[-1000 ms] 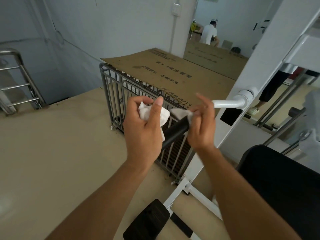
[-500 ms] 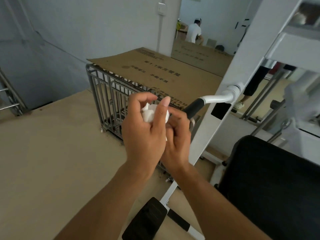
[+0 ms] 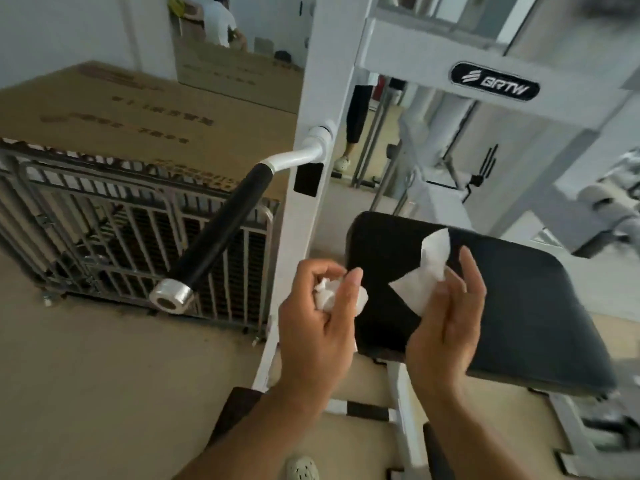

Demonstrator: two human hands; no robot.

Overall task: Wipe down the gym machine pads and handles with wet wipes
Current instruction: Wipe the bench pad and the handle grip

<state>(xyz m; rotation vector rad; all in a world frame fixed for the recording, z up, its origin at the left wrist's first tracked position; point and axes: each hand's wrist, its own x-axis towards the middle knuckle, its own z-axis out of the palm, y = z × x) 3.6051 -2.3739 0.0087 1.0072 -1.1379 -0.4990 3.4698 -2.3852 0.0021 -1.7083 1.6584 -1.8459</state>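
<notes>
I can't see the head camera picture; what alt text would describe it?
Two bare hands hold white wipes above a black gym pad: the left hand grips a crumpled wipe, the right hand a flatter wipe. A black-gripped handle juts out left.

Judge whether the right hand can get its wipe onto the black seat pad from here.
Probably yes: the right hand with its wipe hovers directly over the black seat pad, nothing between.

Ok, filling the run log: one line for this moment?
left hand: balled wipe | right hand: open wipe | over pad | handle: free
</notes>
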